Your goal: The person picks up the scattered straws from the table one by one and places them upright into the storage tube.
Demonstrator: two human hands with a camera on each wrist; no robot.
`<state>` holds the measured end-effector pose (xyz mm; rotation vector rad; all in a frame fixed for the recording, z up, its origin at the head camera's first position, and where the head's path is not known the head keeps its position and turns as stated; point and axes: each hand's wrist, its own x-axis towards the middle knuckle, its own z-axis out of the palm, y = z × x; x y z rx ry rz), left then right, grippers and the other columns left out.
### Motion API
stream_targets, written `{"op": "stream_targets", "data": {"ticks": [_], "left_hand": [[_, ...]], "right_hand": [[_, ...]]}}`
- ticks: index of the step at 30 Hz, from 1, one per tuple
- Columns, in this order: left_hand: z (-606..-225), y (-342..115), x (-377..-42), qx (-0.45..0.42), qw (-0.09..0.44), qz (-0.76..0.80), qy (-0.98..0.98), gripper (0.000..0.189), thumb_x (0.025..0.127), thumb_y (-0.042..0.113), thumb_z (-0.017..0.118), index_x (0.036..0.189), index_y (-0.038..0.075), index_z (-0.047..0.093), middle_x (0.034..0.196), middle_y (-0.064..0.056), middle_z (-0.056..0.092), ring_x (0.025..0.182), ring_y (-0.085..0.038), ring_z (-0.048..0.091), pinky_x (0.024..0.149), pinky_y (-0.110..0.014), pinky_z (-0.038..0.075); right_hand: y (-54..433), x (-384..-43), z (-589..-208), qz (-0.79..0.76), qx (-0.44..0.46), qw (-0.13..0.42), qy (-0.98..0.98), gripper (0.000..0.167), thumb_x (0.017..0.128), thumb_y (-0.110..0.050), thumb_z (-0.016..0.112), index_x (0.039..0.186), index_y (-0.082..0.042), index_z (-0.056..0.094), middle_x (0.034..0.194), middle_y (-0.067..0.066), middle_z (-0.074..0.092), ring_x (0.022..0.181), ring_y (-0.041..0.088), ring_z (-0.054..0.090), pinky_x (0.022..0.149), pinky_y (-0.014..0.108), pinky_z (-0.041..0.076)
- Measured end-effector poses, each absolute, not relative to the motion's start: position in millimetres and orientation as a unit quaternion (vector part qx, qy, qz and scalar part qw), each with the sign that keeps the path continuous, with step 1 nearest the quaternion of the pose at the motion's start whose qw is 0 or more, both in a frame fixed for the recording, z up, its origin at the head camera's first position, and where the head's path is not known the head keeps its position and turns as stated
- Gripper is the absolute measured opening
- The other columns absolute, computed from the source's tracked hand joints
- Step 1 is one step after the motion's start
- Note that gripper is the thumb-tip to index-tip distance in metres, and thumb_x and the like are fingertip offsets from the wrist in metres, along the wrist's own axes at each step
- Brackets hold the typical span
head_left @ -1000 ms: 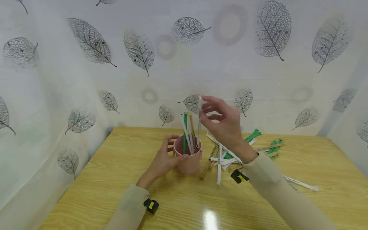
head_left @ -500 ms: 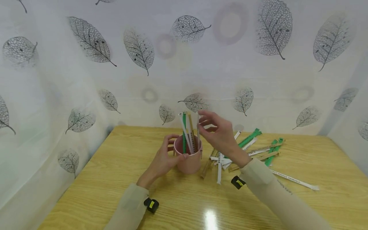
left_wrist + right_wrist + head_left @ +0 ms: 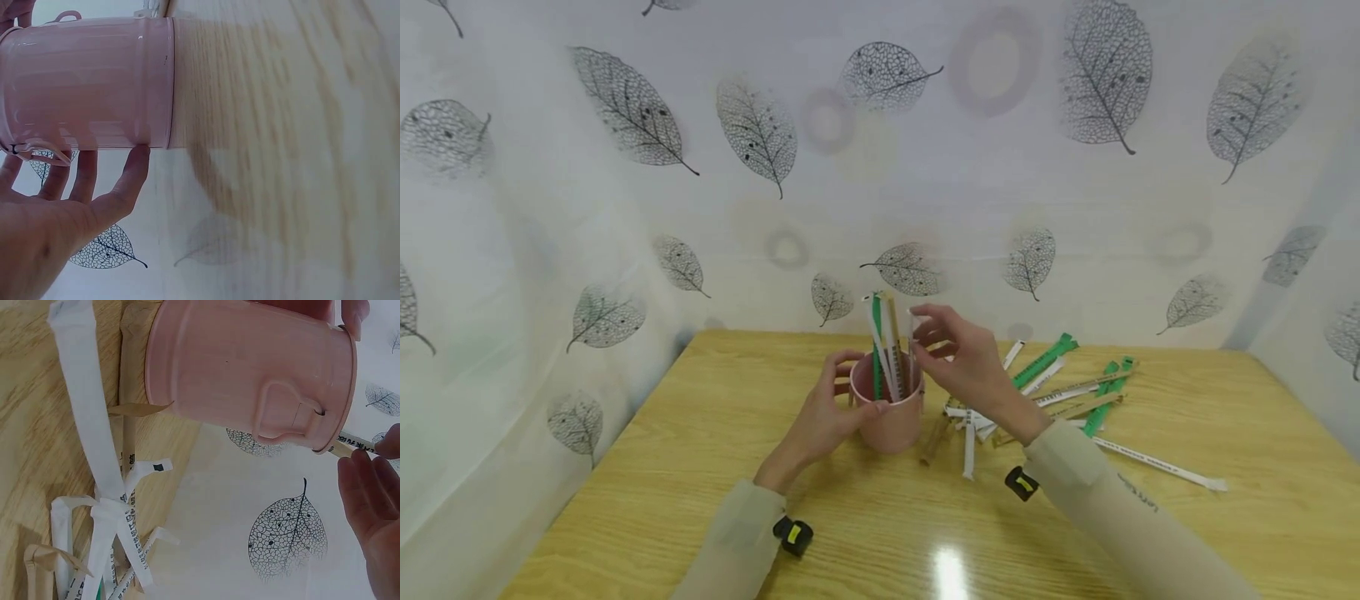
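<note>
My left hand (image 3: pixel 820 417) grips a small pink metal bucket (image 3: pixel 891 432) with wire side handles, its thumb over the near rim and its fingers along the left side. Several paper-wrapped straws, white, brown and green (image 3: pixel 877 350), stand in it, leaning on each other. My right hand (image 3: pixel 970 354), at the bucket's right rim, pinches a white wrapped straw (image 3: pixel 912 333) that stands upright with its lower end inside. In the right wrist view printed wrapping (image 3: pixel 356 442) shows between rim and fingers. The left wrist view shows the left fingertips (image 3: pixel 139 156) against the bucket's wall.
Right of the bucket lies a loose pile of wrapped straws (image 3: pixel 1037 379), green, white and brown. A single white straw (image 3: pixel 1165 463) lies apart near the right forearm. A leaf-printed curtain (image 3: pixel 880 183) stands behind and beside the wooden table (image 3: pixel 715 433).
My right hand has come down and slightly left, lowering the white straw deeper into the bucket. The left hand keeps its hold on the bucket, which stays in place.
</note>
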<state>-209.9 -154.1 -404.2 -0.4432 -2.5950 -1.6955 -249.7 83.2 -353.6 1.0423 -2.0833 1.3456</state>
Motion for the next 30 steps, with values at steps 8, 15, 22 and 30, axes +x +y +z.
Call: {"op": "stream_targets", "data": {"ticks": [8, 15, 22, 30], "left_hand": [[-406, -155, -209, -0.143, 0.003, -0.543, -0.827, 0.075, 0.089, 0.032, 0.077, 0.149, 0.025, 0.034, 0.144, -0.015, 0.051, 0.130, -0.037, 0.053, 0.106, -0.056, 0.048], [-405, -155, -210, -0.140, 0.002, -0.544, -0.827, 0.074, 0.088, 0.034, 0.077, 0.149, 0.029, 0.035, 0.145, -0.014, 0.050, 0.129, -0.037, 0.054, 0.103, -0.055, 0.050], [-407, -155, -210, -0.134, -0.003, -0.544, -0.828, 0.075, 0.088, 0.034, 0.077, 0.149, 0.028, 0.035, 0.145, -0.013, 0.050, 0.129, -0.038, 0.054, 0.103, -0.054, 0.050], [-406, -155, -209, -0.138, -0.002, -0.545, -0.827, 0.074, 0.088, 0.034, 0.077, 0.148, 0.029, 0.035, 0.145, -0.014, 0.050, 0.129, -0.038, 0.053, 0.103, -0.055, 0.051]], "right_hand": [[89, -248, -359, 0.452, 0.389, 0.225, -0.771, 0.064, 0.087, 0.010, 0.071, 0.147, 0.001, 0.049, 0.101, 0.019, 0.074, 0.085, 0.030, 0.077, 0.072, 0.032, 0.063], [101, -245, -361, 0.428, 0.404, 0.218, -0.778, 0.083, 0.088, 0.010, 0.069, 0.160, -0.002, 0.029, 0.111, 0.021, 0.071, 0.090, 0.032, 0.076, 0.078, 0.035, 0.064], [120, -239, -362, 0.395, 0.413, 0.239, -0.785, 0.082, 0.087, 0.010, 0.070, 0.159, -0.005, 0.033, 0.116, 0.019, 0.069, 0.091, 0.029, 0.075, 0.077, 0.038, 0.064], [139, -229, -374, 0.267, 0.523, 0.239, -0.773, 0.033, 0.078, 0.012, 0.076, 0.106, -0.006, 0.072, 0.106, 0.007, 0.068, 0.085, 0.016, 0.068, 0.069, 0.025, 0.057]]}}
